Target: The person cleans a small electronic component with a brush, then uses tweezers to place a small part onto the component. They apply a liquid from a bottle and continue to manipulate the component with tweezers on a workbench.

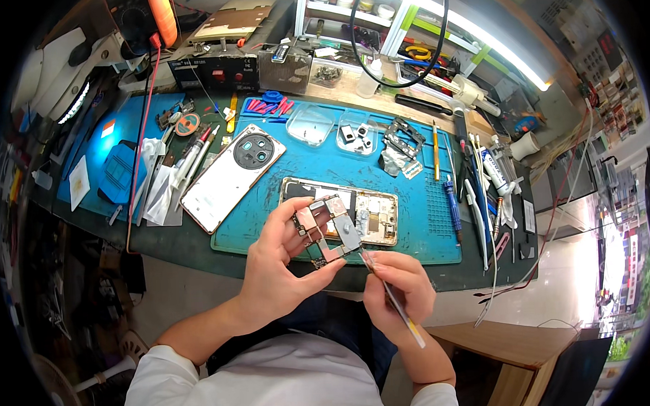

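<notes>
My left hand [277,262] grips a phone circuit board [346,233] by its edges, raised and tilted over the front of the blue work mat. The board has copper-coloured and grey shield plates and an open gap in the middle. In my right hand [403,290] is a slim pair of tweezers [400,306], pinched between thumb and fingers. Its tip meets or nearly meets the board's lower right corner; contact is hard to make out. Behind the board, an opened phone frame [383,219] lies on the mat, partly hidden by my left hand and the board.
A pale phone back cover [227,181] with a round camera ring lies left. Clear plastic boxes [311,125], one with small parts, stand behind. Metal brackets [403,137] sit farther right. Screwdrivers [451,202] and other tools line the right side of the mat [420,250].
</notes>
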The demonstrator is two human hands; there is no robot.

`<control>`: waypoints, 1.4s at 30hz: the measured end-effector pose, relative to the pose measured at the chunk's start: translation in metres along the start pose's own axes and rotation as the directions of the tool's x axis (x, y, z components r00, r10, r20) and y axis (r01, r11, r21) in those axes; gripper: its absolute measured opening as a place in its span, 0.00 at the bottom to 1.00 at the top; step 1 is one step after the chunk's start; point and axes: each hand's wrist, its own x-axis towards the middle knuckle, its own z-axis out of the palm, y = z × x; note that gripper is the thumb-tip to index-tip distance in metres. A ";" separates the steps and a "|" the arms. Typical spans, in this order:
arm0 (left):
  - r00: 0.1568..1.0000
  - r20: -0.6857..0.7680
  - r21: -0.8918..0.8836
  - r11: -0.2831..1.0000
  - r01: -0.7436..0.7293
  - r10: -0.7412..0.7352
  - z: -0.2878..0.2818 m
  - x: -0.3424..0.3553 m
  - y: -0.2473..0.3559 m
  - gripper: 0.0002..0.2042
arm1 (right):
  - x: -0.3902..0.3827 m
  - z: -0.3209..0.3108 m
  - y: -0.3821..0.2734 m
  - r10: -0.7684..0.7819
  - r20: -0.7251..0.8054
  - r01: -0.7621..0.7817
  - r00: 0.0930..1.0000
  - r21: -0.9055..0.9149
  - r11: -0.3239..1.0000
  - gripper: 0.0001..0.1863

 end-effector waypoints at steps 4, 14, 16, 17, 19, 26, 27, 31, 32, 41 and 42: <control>0.997 -0.021 0.110 0.992 -0.068 0.070 0.001 -0.001 -0.006 0.40 | 0.006 0.003 0.000 -0.110 0.058 0.114 0.992 -0.081 0.990 0.18; 0.987 -0.030 0.225 0.963 -0.148 0.159 0.002 -0.002 -0.011 0.41 | 0.007 0.007 0.003 -0.119 0.057 0.126 0.991 -0.139 0.982 0.18; 0.985 -0.033 0.245 0.957 -0.156 0.169 0.002 -0.003 -0.012 0.42 | 0.007 0.008 0.002 -0.124 0.064 0.132 0.990 -0.145 0.981 0.18; 0.984 -0.035 0.255 0.954 -0.159 0.173 0.002 -0.003 -0.012 0.42 | 0.007 0.008 0.002 -0.126 0.068 0.135 0.990 -0.147 0.980 0.18; 0.981 -0.050 0.279 0.946 -0.166 0.187 0.004 -0.003 -0.014 0.42 | 0.006 0.009 0.004 -0.138 0.069 0.148 0.988 -0.164 0.975 0.19; 0.983 -0.045 0.289 0.944 -0.156 0.176 0.002 -0.003 -0.016 0.42 | 0.005 0.011 0.004 -0.168 0.084 0.181 0.982 -0.188 0.965 0.20; 0.983 -0.049 0.304 0.940 -0.155 0.178 0.003 -0.004 -0.016 0.42 | 0.005 0.011 0.003 -0.165 0.085 0.178 0.983 -0.189 0.966 0.20; 0.984 -0.035 0.269 0.950 -0.158 0.174 0.002 -0.004 -0.016 0.42 | 0.005 0.005 -0.003 -0.130 0.052 0.137 0.990 -0.149 0.979 0.19; 0.985 -0.024 0.237 0.959 -0.159 0.169 0.000 -0.003 -0.016 0.42 | 0.006 0.002 -0.004 -0.115 0.035 0.119 0.993 -0.126 0.985 0.18; 0.956 0.287 -0.215 0.968 0.127 -0.062 -0.020 0.004 0.006 0.41 | 0.030 -0.018 -0.008 0.509 0.180 -0.515 0.842 0.550 0.658 0.07; 0.956 0.283 -0.245 0.958 0.151 -0.078 -0.022 0.004 0.006 0.42 | 0.036 -0.025 -0.004 0.528 0.264 -0.568 0.807 0.588 0.575 0.07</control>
